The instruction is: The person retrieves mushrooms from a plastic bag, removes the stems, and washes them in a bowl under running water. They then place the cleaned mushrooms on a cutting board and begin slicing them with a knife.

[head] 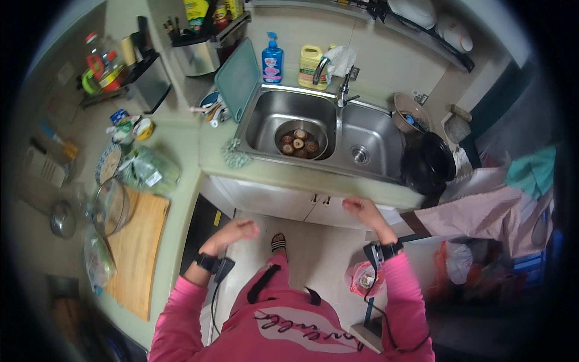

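My left hand [239, 231] hangs in the air above the floor, to the right of the left-hand counter. Over by the sink cabinet, my right hand [359, 209] is in front of the counter edge. Both have curled, blurred fingers; no object shows in either. Beyond them, a double steel sink [296, 105] is set into the pale green counter. In its left basin sits a metal bowl [324, 147] with several mushrooms [298, 143]. A drain strainer [360, 154] shows in the right basin. The faucet [344, 92] has a white cloth [340, 61] draped over its spout.
On the left counter lie a wooden cutting board [140, 253], a glass bowl [111, 206] and bagged green vegetables [149, 169]. A teal cutting board [239, 79] leans beside the sink. A black pot [427, 165] stands at its right. Below is a pink waste bin [350, 277].
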`<state>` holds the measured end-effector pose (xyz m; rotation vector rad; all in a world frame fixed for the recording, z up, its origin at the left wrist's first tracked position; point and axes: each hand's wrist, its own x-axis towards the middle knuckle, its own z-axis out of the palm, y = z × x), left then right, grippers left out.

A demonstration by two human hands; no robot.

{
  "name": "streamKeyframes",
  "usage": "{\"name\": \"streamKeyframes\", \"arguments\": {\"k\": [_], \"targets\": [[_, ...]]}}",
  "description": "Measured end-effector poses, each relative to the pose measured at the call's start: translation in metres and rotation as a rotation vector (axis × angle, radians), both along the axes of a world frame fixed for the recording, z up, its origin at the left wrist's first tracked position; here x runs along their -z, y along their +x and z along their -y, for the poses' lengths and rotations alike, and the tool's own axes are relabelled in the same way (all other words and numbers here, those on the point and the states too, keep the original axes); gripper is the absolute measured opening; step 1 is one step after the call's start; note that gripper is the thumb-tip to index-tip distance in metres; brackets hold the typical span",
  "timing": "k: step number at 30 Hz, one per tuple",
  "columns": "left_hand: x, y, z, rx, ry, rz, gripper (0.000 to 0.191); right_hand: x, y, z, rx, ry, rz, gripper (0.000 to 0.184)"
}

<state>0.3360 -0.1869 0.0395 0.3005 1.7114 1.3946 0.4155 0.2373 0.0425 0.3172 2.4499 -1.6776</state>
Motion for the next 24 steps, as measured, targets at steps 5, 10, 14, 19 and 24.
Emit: {"name": "streamKeyframes", "arguments": {"k": [5, 10, 14, 19, 24], "targets": [[-0.019, -0.153, -0.090, -0.176, 0.190, 0.297, 0.021, -0.032, -0.157, -0.078, 0.075, 0.274, -0.132, 0.035], [0.004, -0.276, -0.162, -0.370, 0.301, 0.482, 0.023, -0.061, -0.291, -0.137, 0.104, 0.776, -0.324, 0.040], [0.040, -0.304, -0.198, -0.475, 0.223, 0.458, 0.023, -0.046, -0.359, -0.155, 0.066, 1.206, -0.416, 0.041], [0.083, -0.320, -0.225, -0.555, 0.099, 0.558, 0.025, -0.007, -0.403, -0.165, -0.073, 1.371, -0.124, 0.027], [0.156, -0.352, -0.241, -0.457, -0.016, 0.181, 0.027, 0.014, -0.403, -0.165, -0.025, 1.440, -0.324, 0.026]]}}
